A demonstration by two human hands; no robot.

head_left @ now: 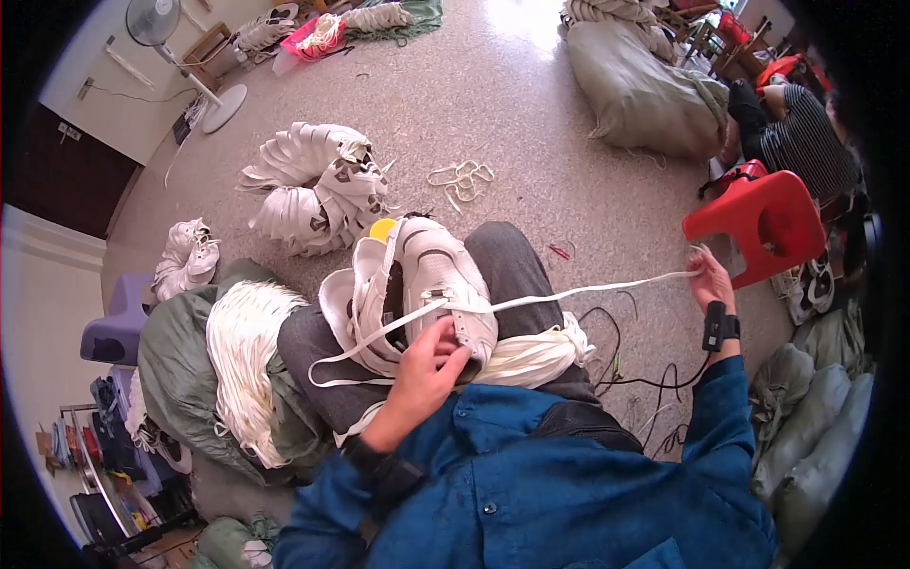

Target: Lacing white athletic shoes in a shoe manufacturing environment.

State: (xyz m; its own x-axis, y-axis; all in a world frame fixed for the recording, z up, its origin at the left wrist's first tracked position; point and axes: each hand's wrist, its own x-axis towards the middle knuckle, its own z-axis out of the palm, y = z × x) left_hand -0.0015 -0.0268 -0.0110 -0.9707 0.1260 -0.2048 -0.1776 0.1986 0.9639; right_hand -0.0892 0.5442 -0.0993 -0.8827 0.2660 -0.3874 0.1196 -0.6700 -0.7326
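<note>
- The undersides of the left fingers are hidden; the left hand (432,365) is rested at the eyelet edge of a pale shoe upper (436,261), its fingers bent and close together, and whether anything is pinched there cannot be made out.
- A white lace (597,287) is held narrowly between the fingers of the right hand (713,283), out to the right; its tip is too small to be traced.
- The lace is stretched from that hand to the upper on the lap, and a slack loop is hung to the left; how it is passed through the eyelets is partly covered.
- Beside this upper, on its left, a second pale upper (343,299) is partly hidden, and one yellow disc (382,229) is half covered at its far side.
- Two large bundles of white laces are seen: one lace bundle (531,358) on the lap, partly covered by the upper, and one hank (248,370) on a green sack (171,356) to the left.
- On the floor (531,123), one curved stack of uppers (294,223) is seen farther off — too tightly nested to be counted.
- One red stool (758,228) is seen far right; beyond it, one co-worker (810,137) is cut off by the dark rim.
</note>
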